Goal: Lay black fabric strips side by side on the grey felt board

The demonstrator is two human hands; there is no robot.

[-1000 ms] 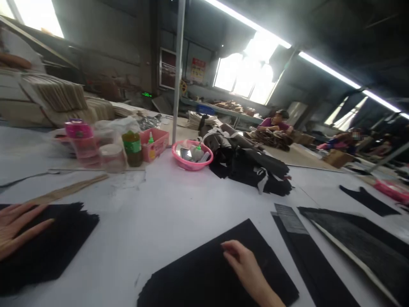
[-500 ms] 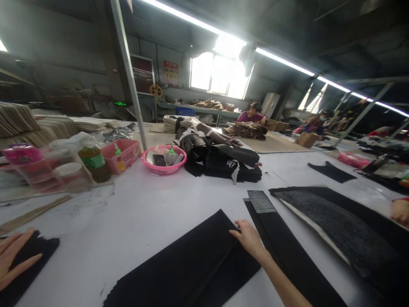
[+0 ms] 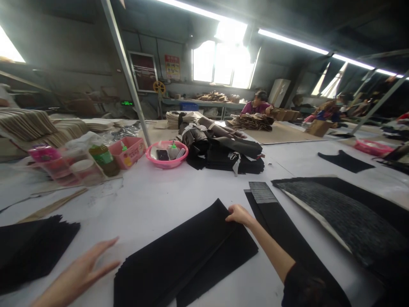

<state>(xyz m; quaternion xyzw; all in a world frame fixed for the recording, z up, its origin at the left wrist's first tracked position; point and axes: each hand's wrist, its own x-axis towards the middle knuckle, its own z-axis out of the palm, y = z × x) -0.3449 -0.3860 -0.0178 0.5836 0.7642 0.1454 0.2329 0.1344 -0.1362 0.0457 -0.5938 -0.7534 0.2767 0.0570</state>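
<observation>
In front of me lies a stack of black fabric pieces [image 3: 172, 247], with another black fabric piece [image 3: 220, 270] showing at its right side. My right hand [image 3: 239, 214] is closed on the upper right edge of the top fabric, thumb and fingers pinched together. Just left of the stack, my left hand [image 3: 84, 270] hovers over the white table [image 3: 140, 204], its thumb and fingers apart and nothing held. A second stack of black fabric [image 3: 35, 247] rests at the far left. Long black strips [image 3: 284, 230] with a grey end lie beyond my right forearm.
A dark quilted-looking textile [image 3: 338, 209] spreads at the right. Farther back stand a pink basin [image 3: 168, 163] holding a phone and bottles, a pink box [image 3: 129, 153], a green-labelled bottle [image 3: 104, 160] and a tied black bundle [image 3: 234, 157]. A person [image 3: 257, 106] works across the table.
My left hand has left the far-left stack and moved right, towards the middle one. My right hand has closed on the fabric edge. The view has shifted slightly.
</observation>
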